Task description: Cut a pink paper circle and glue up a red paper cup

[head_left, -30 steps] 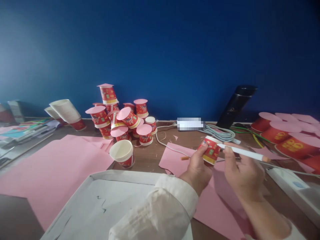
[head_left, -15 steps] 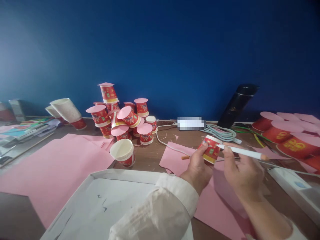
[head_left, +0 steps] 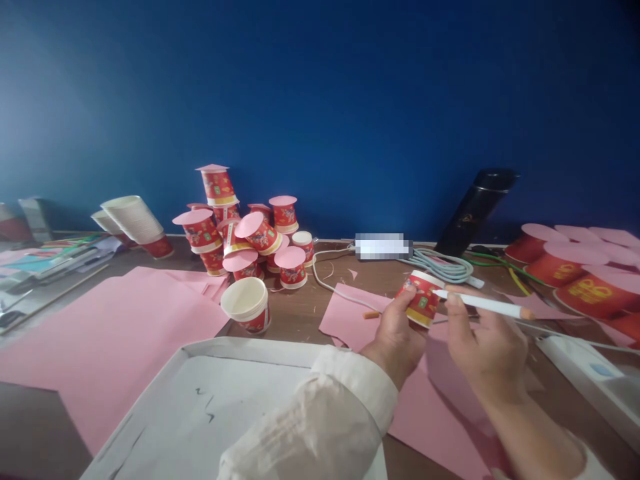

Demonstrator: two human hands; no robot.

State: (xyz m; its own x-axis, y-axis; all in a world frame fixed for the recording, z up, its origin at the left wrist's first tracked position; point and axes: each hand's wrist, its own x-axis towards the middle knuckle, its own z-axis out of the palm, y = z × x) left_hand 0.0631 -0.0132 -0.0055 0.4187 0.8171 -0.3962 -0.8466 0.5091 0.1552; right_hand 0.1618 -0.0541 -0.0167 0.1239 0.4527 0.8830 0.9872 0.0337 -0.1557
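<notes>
My left hand [head_left: 395,333] grips a small red paper cup [head_left: 421,298] tilted on its side, its white rim up and to the right, just above a pink paper sheet [head_left: 350,313]. My right hand [head_left: 483,347] is closed around a white pen-like stick with an orange end [head_left: 480,304]. The stick's tip touches the cup near its rim. Both hands hover over the brown table [head_left: 295,313] at centre right.
A heap of small red cups capped with pink discs [head_left: 245,230] stands at the back left, with an open cup [head_left: 246,305] in front. A white tray [head_left: 200,407] lies near me. Stacked white cups [head_left: 133,220], a black bottle [head_left: 473,210], cables [head_left: 440,265] and larger red cups [head_left: 575,273] lie around.
</notes>
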